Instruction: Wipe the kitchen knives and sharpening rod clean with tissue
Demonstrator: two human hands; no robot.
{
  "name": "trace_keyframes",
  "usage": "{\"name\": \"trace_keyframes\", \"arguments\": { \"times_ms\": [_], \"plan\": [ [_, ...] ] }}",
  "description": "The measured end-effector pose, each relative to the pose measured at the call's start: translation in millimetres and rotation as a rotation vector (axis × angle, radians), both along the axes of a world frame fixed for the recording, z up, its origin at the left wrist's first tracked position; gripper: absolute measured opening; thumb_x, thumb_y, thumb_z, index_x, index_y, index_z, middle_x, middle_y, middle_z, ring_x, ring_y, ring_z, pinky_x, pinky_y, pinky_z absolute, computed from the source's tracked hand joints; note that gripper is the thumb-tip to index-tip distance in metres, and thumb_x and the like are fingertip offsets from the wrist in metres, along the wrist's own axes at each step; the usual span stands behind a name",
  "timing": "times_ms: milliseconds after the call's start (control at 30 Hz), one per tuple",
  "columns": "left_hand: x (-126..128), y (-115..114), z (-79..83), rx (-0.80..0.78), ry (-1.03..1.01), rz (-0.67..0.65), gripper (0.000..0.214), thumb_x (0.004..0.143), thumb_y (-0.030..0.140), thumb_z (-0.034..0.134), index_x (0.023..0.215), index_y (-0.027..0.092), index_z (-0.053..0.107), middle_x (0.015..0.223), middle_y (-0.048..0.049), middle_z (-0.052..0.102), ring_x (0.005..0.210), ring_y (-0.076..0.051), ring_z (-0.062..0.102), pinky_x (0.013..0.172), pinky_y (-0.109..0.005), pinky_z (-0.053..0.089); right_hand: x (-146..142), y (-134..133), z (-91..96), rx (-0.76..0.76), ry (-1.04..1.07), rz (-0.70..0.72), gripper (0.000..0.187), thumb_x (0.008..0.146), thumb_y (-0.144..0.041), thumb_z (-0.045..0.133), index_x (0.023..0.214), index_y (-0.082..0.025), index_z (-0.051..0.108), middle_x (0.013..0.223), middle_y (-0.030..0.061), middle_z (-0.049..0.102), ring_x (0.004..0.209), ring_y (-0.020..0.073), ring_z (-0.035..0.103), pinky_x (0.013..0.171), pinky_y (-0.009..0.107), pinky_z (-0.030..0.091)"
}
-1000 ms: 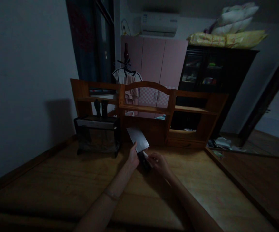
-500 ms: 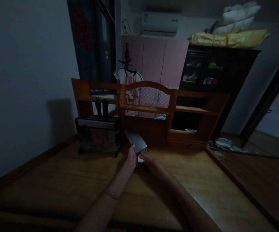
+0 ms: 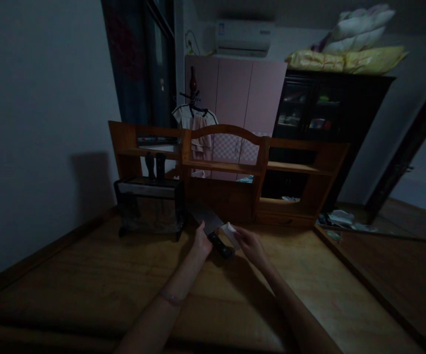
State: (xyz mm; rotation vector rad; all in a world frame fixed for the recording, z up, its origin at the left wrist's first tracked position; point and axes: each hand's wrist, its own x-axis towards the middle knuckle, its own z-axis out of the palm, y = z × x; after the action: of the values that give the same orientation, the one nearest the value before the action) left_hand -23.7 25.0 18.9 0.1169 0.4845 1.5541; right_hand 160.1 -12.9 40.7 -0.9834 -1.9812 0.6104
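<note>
My left hand [image 3: 201,241] is closed on a cleaver [image 3: 206,219] near where the blade meets the handle. The broad grey blade points away to the upper left, and its black riveted handle [image 3: 220,245] slants toward me on the right. Just right of the cleaver, my right hand [image 3: 249,243] pinches a folded white tissue [image 3: 231,235], apart from the handle. To the left a knife block [image 3: 150,209] with a shiny front stands on the wooden table [image 3: 154,275], and two dark knife handles [image 3: 155,166] stick up from it.
A wooden shelf unit [image 3: 225,169] runs along the table's back edge. White wall [image 3: 43,147] borders the left side. Raised wooden edging [image 3: 364,280] lines the right. Beyond stand pink cabinets [image 3: 233,91] and a dark cupboard [image 3: 331,108]. The room is dim.
My right hand has moved right, off the cleaver's handle, with the tissue, so the black handle now shows. The blade has tilted and looks darker. My left hand stays almost in place.
</note>
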Motion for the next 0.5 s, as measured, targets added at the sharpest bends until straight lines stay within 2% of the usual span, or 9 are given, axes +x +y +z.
{"name": "trace_keyframes", "arguments": {
  "times_ms": [67,200,300,400,500],
  "plan": [
    [3,-1,-1.3,0.001,0.001,-0.049,0.030,0.087,0.033,0.047,0.103,0.010,0.060,0.086,-0.0108,0.067,0.072,-0.020,0.065,0.068,-0.033,0.054,-11,-2,-4.4,0.022,0.042,-0.021,0.041,0.090,-0.034,0.044,0.129,-0.022,0.052,0.112,0.0044,0.067,0.097,0.0257,0.063,0.081,0.036,0.049],
    [9,-3,-1.6,-0.003,0.006,-0.154,0.037,0.089,0.037,0.044,0.106,0.008,0.059,0.082,-0.0125,0.067,0.071,-0.023,0.066,0.068,-0.037,0.054,-29,-10,-13.2,0.000,-0.024,0.188,0.038,0.091,-0.034,0.043,0.128,-0.029,0.052,0.124,-0.0006,0.060,0.112,0.0257,0.056,0.094,0.043,0.043],
    [10,-5,1.6,-0.030,0.025,-0.164,0.041,0.089,0.040,0.042,0.106,0.007,0.059,0.078,-0.0131,0.067,0.067,-0.024,0.065,0.067,-0.039,0.054,-31,-14,-12.2,-0.018,-0.031,0.288,0.040,0.091,-0.036,0.043,0.130,-0.031,0.049,0.134,-0.0016,0.051,0.123,0.0241,0.047,0.102,0.043,0.036],
    [10,-9,5.7,-0.035,0.022,-0.194,0.044,0.089,0.042,0.040,0.106,0.005,0.058,0.078,-0.0149,0.067,0.067,-0.026,0.065,0.066,-0.041,0.054,-26,-15,-4.2,-0.083,-0.005,0.334,0.041,0.090,-0.037,0.045,0.130,-0.029,0.050,0.134,0.0004,0.051,0.123,0.0237,0.047,0.103,0.042,0.035],
    [9,-13,8.2,-0.037,0.003,-0.225,0.047,0.088,0.045,0.041,0.107,0.005,0.058,0.084,-0.0178,0.067,0.072,-0.030,0.066,0.066,-0.044,0.053,-18,-17,7.7,-0.225,0.014,0.378,0.036,0.087,-0.039,0.049,0.118,-0.025,0.061,0.128,0.0018,0.057,0.113,0.0255,0.055,0.098,0.042,0.039]
  ]
}}
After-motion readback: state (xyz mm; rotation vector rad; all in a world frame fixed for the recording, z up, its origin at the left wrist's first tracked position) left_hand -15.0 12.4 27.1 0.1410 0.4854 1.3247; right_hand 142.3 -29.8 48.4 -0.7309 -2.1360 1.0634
